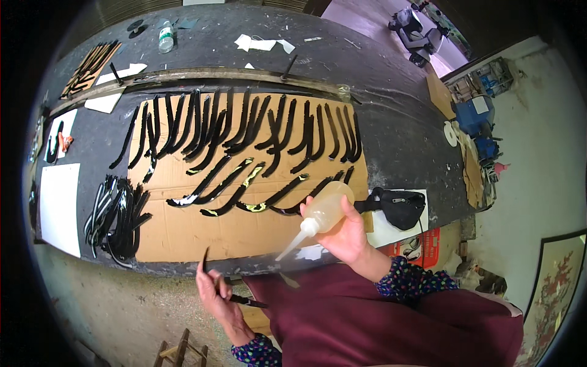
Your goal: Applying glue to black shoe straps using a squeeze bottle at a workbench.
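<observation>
My right hand [350,240] grips a soft squeeze bottle [330,205] with cloudy pale-yellow contents. Its long white nozzle points down and to the left, past the table's near edge. Lower left, my left hand [215,298] is closed on a thin black curved strip [249,301], whose ends stick out on either side of the fingers. A large cardboard sheet [177,238] carries rows of similar black strips [247,125]. Several of those nearest me have shiny wet-looking patches. Left of these, a pile of loose black strips [116,217] overlaps the cardboard's edge.
On the right lie a black pouch [400,208] and a red crate [428,248] below the table edge. A wooden bar [214,74] with upright pegs crosses behind the cardboard. Farther back stands a clear plastic bottle [166,38]. A wooden stool [182,348] is lower left.
</observation>
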{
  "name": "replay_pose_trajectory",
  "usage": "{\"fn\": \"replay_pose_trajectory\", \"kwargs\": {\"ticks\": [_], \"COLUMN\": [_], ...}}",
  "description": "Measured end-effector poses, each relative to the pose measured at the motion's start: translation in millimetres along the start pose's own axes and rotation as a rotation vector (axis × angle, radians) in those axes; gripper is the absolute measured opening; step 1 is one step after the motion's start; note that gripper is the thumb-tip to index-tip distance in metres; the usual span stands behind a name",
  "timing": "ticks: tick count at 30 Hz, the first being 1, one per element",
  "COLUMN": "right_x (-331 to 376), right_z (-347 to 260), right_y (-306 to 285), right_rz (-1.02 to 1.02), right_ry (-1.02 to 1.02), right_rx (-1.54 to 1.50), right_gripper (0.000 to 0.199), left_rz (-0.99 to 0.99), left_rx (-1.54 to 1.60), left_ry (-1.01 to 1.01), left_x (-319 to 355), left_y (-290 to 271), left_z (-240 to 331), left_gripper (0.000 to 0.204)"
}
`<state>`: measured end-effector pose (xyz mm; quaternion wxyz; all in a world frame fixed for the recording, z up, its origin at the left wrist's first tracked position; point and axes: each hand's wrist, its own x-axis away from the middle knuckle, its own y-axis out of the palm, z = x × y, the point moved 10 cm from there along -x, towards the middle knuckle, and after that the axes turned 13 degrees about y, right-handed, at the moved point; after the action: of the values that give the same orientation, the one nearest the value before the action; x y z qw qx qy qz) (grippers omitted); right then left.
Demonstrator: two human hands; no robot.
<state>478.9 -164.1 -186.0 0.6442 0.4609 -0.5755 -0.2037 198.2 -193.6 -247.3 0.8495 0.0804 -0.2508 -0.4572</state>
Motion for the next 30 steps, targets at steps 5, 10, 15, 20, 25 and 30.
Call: {"fn": "replay_pose_trajectory", "kwargs": {"ticks": [5, 10, 15, 20, 25, 30], "right_x": [32.2, 61.5, 76.7, 68.4, 42.1, 18.8], "right_z": [-23.7, -51.7, -68.8, -53.8, -30.0, -1.8], "right_y": [17.4, 40.2, 75.2, 101.0, 113.1, 116.0], "right_rz": [-0.083, -0.128, -0.213, -0.329, -0.326, -0.33], "right_ry": [-0.058, -0.147, -0.292, -0.227, -0.151, -0.05], "right_rx": [0.107, 0.199, 0.457, 0.421, 0.456, 0.44], "right_gripper": [0.055, 0.057, 0.061, 0.06, 0.058, 0.056], "left_rz": [-0.358, -0.403, -0.455, -0.412, -0.366, 0.07], "left_rx": [0.02, 0.021, 0.041, 0.153, 0.307, 0.487], "left_ry": [-0.192, -0.234, -0.287, -0.294, -0.187, 0.313], "left_x": [59.2, 95.6, 107.3, 105.7, 76.0, -7.7], "left_y": [58.3, 111.4, 113.9, 104.7, 84.0, 18.2], "left_z": [-25.2, 4.4, 18.9, 35.0, 40.3, 52.9], "left_gripper": [0.029, 0.03, 0.026, 0.028, 0.034, 0.04]}}
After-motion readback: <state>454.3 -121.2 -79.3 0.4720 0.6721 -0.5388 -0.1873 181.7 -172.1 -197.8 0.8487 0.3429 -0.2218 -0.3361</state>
